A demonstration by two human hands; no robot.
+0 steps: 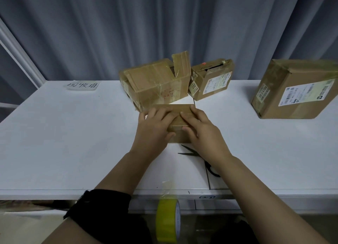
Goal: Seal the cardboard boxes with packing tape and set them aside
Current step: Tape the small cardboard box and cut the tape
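Pressing on the small box (173, 108) at table (73, 134) centre, both hands lie flat w/ nothing clenched. The left hand (155, 123) and right hand (199, 126) spread fingers across the lid, thumbs on the near face, prob. smoothing tape down. Risks: the scissors (190, 153) sit at 5 o'clock, blades apart, partly under the right wrist, so pulling that hand back could catch a blade. The yellow tape roll (168, 221) hangs at 6 o'clock below the table edge, apparently held only by a clear strip stuck to the edge; if that peels, it drops. The open-flap box (157, 82) at 12 o'clock is tight behind, poss. touching, so a fwd shove would knock it. Writing: the paper note (81, 85) at 10 o'clock has handwritten Chinese chars, approx. 回收堆. The labelled box (212, 79) at 1 o'clock carries a sticker reading 002; its shipping label is too small to read. The big box (296, 90) at 2 o'clock, well apart, shows "50 3 4 106" on its side tag plus a barcode label, the rest illegible. A red stamp on the open-flap box can't be read.
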